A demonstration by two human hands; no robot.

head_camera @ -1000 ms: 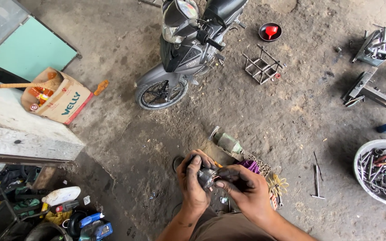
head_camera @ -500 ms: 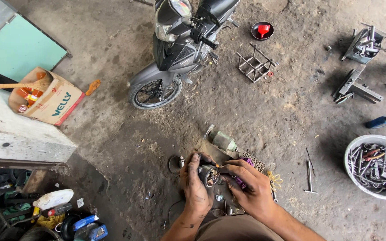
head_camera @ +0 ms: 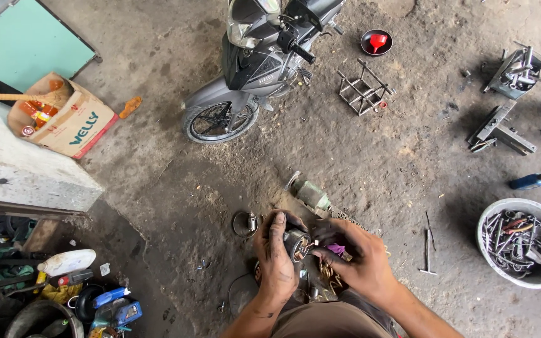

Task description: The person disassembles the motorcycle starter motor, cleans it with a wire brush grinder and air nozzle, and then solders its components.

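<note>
Low in the frame, just above the dirt floor [head_camera: 358,156], a small round motor part [head_camera: 297,243] with copper windings is held between both hands. The left hand [head_camera: 275,263] is wrapped round its left side, greasy fingers [head_camera: 275,233] closed on the housing. The right hand [head_camera: 361,263] is closed at the part's right end, fingertips pinched on something small and purple [head_camera: 336,250]; what exactly is pinched cannot be told.

Close by: a grey-green motor housing [head_camera: 311,194] lying on the floor just beyond the hands, a round metal ring piece [head_camera: 245,223] to the left, loose bits of copper wire [head_camera: 328,272] under the right hand.

Risks judged from this:
- a slip is likely, since the left hand is oily and the part is held in the air with no support
- if dropped, the part would land in grit and dust, and the windings could be fouled or nicked
- thin winding ends could be bent or snapped if pulled hard by the pinching fingers
- small loose pieces under the hands could be lost in the dirt

Further off, well apart: a parked motorbike [head_camera: 252,56], a white basin of tools [head_camera: 521,244], a screwdriver-like rod [head_camera: 427,250], a cardboard box [head_camera: 64,119]
</note>
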